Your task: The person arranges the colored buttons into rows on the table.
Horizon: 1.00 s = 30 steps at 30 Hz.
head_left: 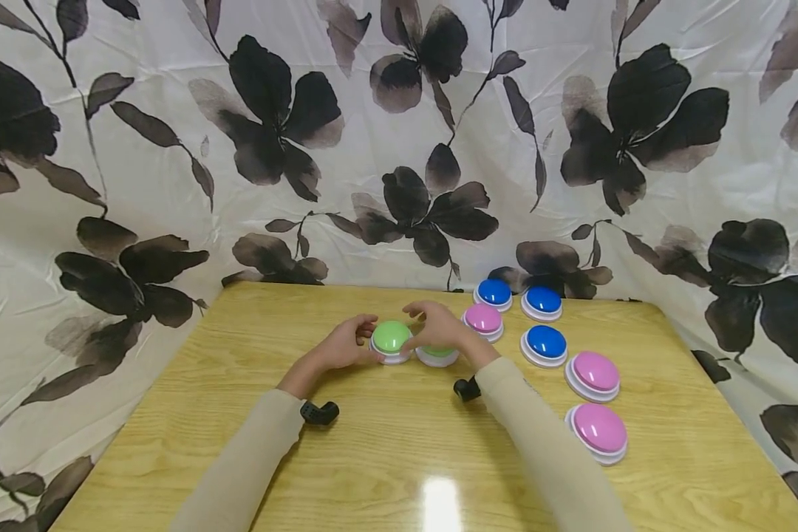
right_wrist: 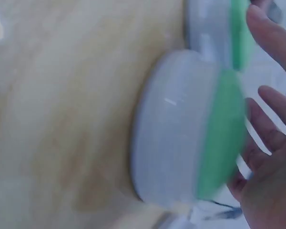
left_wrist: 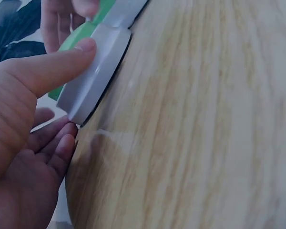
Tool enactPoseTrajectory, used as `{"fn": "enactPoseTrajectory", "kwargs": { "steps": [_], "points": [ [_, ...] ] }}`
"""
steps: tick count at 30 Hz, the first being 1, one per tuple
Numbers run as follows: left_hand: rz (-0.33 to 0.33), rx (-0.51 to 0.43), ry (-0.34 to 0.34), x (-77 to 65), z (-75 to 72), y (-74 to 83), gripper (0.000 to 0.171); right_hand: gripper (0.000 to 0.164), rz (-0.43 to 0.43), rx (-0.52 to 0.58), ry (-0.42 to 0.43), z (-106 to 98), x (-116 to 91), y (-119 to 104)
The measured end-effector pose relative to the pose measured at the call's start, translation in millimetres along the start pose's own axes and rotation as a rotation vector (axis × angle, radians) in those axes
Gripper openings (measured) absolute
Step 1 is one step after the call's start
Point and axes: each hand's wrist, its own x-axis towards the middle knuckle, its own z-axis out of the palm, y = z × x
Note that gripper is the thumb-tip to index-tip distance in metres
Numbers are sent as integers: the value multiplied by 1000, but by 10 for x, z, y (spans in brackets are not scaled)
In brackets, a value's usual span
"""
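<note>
Two green dome buttons on white round bases sit side by side on the wooden table. My left hand (head_left: 335,347) holds the left green button (head_left: 391,337), its thumb (left_wrist: 78,55) against the white base and its fingertips at the base's edge. Over the right green button (head_left: 438,355) is my right hand (head_left: 440,325), fingers spread and loosely bent, partly hiding that button. In the right wrist view, these fingers (right_wrist: 267,121) stand beside the green dome with a gap, and the thumb (right_wrist: 271,36) reaches towards the other green button.
Blue buttons (head_left: 544,344) and pink buttons (head_left: 596,373), several in all, stand to the right on the wooden table (head_left: 292,473). One pink button (head_left: 483,321) is just beyond my right hand. A flowered cloth (head_left: 412,148) hangs behind the table.
</note>
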Motion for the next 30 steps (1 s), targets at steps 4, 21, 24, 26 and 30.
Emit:
{"fn": "enactPoseTrajectory", "kwargs": {
  "steps": [4,21,24,26,30],
  "points": [
    [12,-9,-14,-14,-1,7,74,56,-17,45,82,-196,-129,36],
    [144,57,-49,468,-70,538,53,49,132,17,186,-1012,-512,479],
    [167,71,-70,590,17,624,54,55,177,11,173,-1095,-547,563],
    [174,85,-83,659,81,666,55,58,201,6,162,-1123,-557,621],
    [167,110,-90,777,196,758,55,63,220,-10,140,-1155,-571,735]
  ]
}}
